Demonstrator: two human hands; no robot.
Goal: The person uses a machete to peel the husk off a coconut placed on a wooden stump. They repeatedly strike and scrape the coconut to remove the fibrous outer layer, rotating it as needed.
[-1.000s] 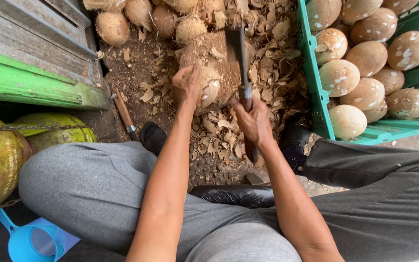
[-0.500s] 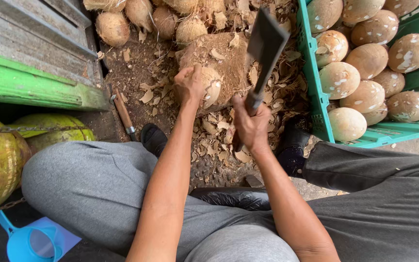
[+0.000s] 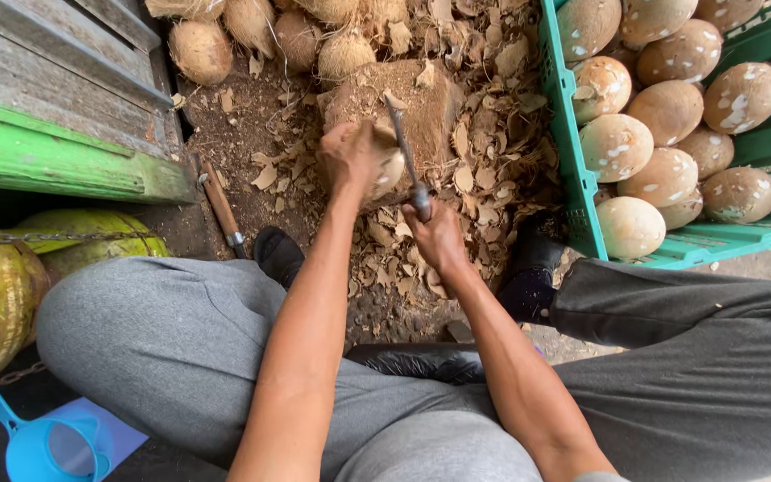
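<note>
Coming down from its raised, broadside position of half a second ago, the cleaver [image 3: 401,134] now shows only its thin edge, its blade meeting the coconut [image 3: 387,170] that sits on the wooden chopping block [image 3: 421,103]. That reads as a fresh stroke landing, so the paring of the shell appears to be mid-way rather than finished. The right hand [image 3: 435,236] is clenched around the cleaver's handle, just below the block's near edge. The left hand [image 3: 350,153] grips the coconut from its left side and covers most of it, so how much brown skin remains on it cannot be told. Exactly where the blade bites is also hidden between the fingers and the nut.

Along the right side, a green crate [image 3: 573,178] holds pared coconuts [image 3: 662,174], its far end cut off by the picture edge. Husky coconuts [image 3: 200,52] lie beyond the block's far left corner, partly out of view. A second wooden-handled tool [image 3: 222,207] lies among the shavings [image 3: 484,178], its working end hidden by a grey trouser knee.
</note>
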